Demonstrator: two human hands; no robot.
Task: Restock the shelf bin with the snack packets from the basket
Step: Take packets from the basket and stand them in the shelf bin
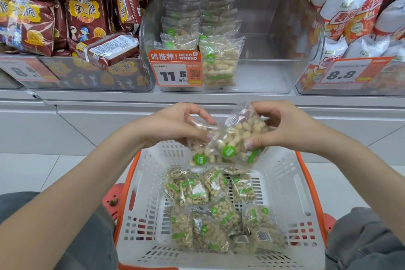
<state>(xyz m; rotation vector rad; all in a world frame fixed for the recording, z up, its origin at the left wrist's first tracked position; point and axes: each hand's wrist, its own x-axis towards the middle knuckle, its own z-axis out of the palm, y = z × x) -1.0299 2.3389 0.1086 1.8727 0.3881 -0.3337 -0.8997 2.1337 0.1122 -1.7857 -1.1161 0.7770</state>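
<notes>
Both hands pinched clear peanut snack packets with green stickers (228, 140) above the white slotted plastic basket's far rim (285, 173): left hand (173, 125), right hand (282, 129). Clear plastic shelf bin (274, 72) beyond.

Packets (219, 208) in basket (282, 182), below shelf bin (274, 50).

a shop is shown: packaged snacks are stocked in clear shelf bins (232, 28), orange price tags (176, 69) are fixed on them, and a shopping basket (285, 182) is set below.
</notes>
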